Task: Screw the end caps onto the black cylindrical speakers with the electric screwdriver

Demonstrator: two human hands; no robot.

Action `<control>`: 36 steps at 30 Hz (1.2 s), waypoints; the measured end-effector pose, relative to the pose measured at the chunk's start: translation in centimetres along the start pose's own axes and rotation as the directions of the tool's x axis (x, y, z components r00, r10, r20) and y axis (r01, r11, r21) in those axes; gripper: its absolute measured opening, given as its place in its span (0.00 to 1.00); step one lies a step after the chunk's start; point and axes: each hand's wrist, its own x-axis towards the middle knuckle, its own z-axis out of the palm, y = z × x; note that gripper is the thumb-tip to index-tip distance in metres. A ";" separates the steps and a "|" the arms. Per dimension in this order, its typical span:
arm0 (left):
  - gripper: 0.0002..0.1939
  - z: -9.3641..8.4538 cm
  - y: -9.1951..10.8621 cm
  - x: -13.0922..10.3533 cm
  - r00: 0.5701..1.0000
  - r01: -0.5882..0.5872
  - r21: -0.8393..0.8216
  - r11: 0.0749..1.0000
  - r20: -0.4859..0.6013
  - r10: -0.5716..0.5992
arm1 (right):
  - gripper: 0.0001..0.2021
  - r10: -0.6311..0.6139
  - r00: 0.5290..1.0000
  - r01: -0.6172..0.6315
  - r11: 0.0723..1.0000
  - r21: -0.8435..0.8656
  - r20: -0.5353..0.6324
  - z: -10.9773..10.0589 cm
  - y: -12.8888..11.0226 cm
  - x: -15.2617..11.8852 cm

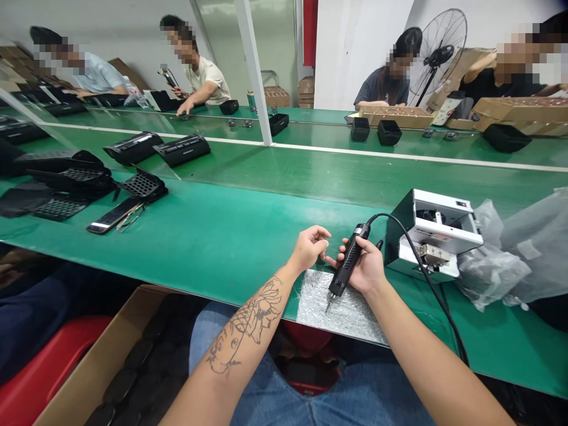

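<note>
A black electric screwdriver (348, 260) with a cable rests in my right hand (367, 266), its bit tilted down toward the table's front edge. My left hand (311, 247) is just left of the tool, its fingers curled and pressed together; anything between them is too small to make out. Beneath the screwdriver lies a silvery foam sheet (328, 310) at the edge of the green table (213, 236). To the right of my right hand stands a white and black machine (432, 236).
Clear plastic bags (492, 266) lie right of the machine. A phone (113, 215), glasses (131, 218) and black cases (144, 184) are at the left. Black housings (184, 149) sit on the belt behind. An open carton (84, 355) stands below the table; several people work opposite.
</note>
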 end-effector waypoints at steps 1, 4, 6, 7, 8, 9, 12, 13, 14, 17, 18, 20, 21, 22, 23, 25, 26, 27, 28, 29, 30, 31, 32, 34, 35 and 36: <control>0.09 0.0 0.0 0.0 1.000 -0.002 0.003 1.000 0.000 0.002 | 0.09 0.000 1.000 0.000 1.000 0.001 -0.001 0.0 0.0 0.0; 0.09 0.0 -0.1 -0.1 1.000 -0.003 0.012 1.000 0.010 0.003 | 0.09 0.003 1.000 -0.003 1.000 0.003 -0.002 0.0 0.0 0.0; 0.09 0.1 -0.1 -0.1 1.000 -0.005 0.020 1.000 0.014 0.005 | 0.09 0.004 1.000 -0.004 1.000 0.004 -0.002 -0.1 0.0 0.0; 0.09 0.1 -0.1 -0.1 1.000 -0.008 0.023 1.000 0.013 0.007 | 0.09 0.004 1.000 -0.004 1.000 0.005 -0.003 -0.1 -0.1 0.0; 0.09 0.1 -0.1 -0.1 1.000 -0.011 0.027 1.000 0.009 0.011 | 0.09 0.003 1.000 -0.003 1.000 0.006 -0.003 -0.1 -0.1 0.1; 0.08 0.1 -0.1 -0.1 1.000 -0.015 0.032 0.999 0.005 0.015 | 0.09 0.002 1.000 -0.002 1.000 0.006 -0.004 -0.1 -0.1 0.1; 0.08 0.2 -0.1 -0.2 1.000 -0.026 0.051 0.998 -0.009 0.027 | 0.09 0.000 1.000 0.000 1.000 0.008 -0.007 0.0 -0.1 0.1; 0.08 0.2 0.0 -0.3 0.999 -0.030 0.059 0.998 -0.013 0.031 | 0.08 0.000 1.000 0.000 1.000 0.008 -0.007 0.0 -0.1 0.1; 0.08 0.2 0.0 -0.3 0.999 -0.033 0.067 0.997 -0.017 0.034 | 0.08 0.000 1.000 0.000 1.000 0.009 -0.007 0.0 -0.1 0.1; 0.07 0.2 -0.1 -0.5 0.999 -0.041 0.088 0.995 -0.022 0.043 | 0.09 0.000 1.000 0.000 1.000 0.011 -0.006 0.0 -0.1 0.0; 0.07 0.2 -0.1 -0.5 0.999 -0.042 0.092 0.995 -0.021 0.045 | 0.09 0.000 1.000 0.000 1.000 0.012 -0.006 0.0 -0.1 0.0; 0.07 0.2 -0.2 -0.6 0.999 -0.044 0.097 0.994 -0.018 0.046 | 0.09 0.000 1.000 0.000 1.000 0.014 -0.007 0.0 -0.1 0.0; 0.07 0.2 -0.2 -0.6 0.999 -0.044 0.098 0.994 -0.018 0.046 | 0.09 0.000 1.000 0.000 1.000 0.016 -0.008 0.0 -0.1 0.0; 0.07 0.2 -0.2 -0.6 0.999 -0.044 0.097 0.994 -0.017 0.046 | 0.09 0.001 1.000 0.000 1.000 0.017 -0.008 0.0 -0.1 0.0; 0.07 0.2 -0.2 -0.6 0.999 -0.045 0.096 0.994 -0.017 0.047 | 0.09 0.001 1.000 -0.001 1.000 0.019 -0.008 0.1 -0.1 0.0; 0.07 0.2 -0.3 -0.5 0.999 -0.046 0.094 0.995 -0.015 0.048 | 0.08 0.002 1.000 -0.002 1.000 0.021 -0.008 0.1 -0.1 0.0; 0.07 0.2 -0.3 -0.5 0.999 -0.046 0.093 0.995 -0.013 0.048 | 0.08 0.002 1.000 -0.002 1.000 0.022 -0.008 0.1 -0.1 0.0; 0.07 0.2 -0.3 -0.5 0.999 -0.046 0.093 0.995 -0.011 0.047 | 0.08 0.003 1.000 -0.003 1.000 0.023 -0.008 0.1 -0.1 0.0; 0.07 0.2 -0.3 -0.5 0.999 -0.045 0.092 0.995 -0.009 0.046 | 0.09 0.003 1.000 -0.003 1.000 0.023 -0.010 0.1 -0.1 0.0; 0.07 0.2 -0.4 -0.5 0.999 -0.044 0.091 0.995 -0.007 0.045 | 0.09 0.003 1.000 -0.003 1.000 0.023 -0.010 0.1 -0.1 0.0; 0.08 0.2 -0.4 -0.5 0.999 -0.043 0.090 0.995 -0.004 0.043 | 0.09 0.003 1.000 -0.003 1.000 0.024 -0.011 0.1 -0.1 -0.1; 0.08 0.3 -0.4 -0.5 0.999 -0.042 0.089 0.995 -0.001 0.042 | 0.09 0.003 1.000 -0.003 1.000 0.024 -0.012 0.1 -0.1 -0.1; 0.08 0.3 -0.4 -0.5 0.999 -0.042 0.088 0.995 0.002 0.042 | 0.09 0.003 1.000 -0.002 1.000 0.025 -0.013 0.1 -0.1 -0.1; 0.08 0.4 -0.5 -0.6 0.999 -0.042 0.088 0.995 0.005 0.042 | 0.09 0.002 1.000 -0.001 1.000 0.027 -0.014 0.2 -0.1 -0.2; 0.08 0.5 -0.5 -0.6 0.999 -0.044 0.088 0.995 0.003 0.044 | 0.08 0.002 1.000 -0.001 1.000 0.028 -0.015 0.2 -0.2 -0.2; 0.08 0.5 -0.5 -0.6 0.999 -0.046 0.088 0.995 -0.001 0.046 | 0.08 0.002 1.000 -0.002 1.000 0.029 -0.015 0.2 -0.2 -0.2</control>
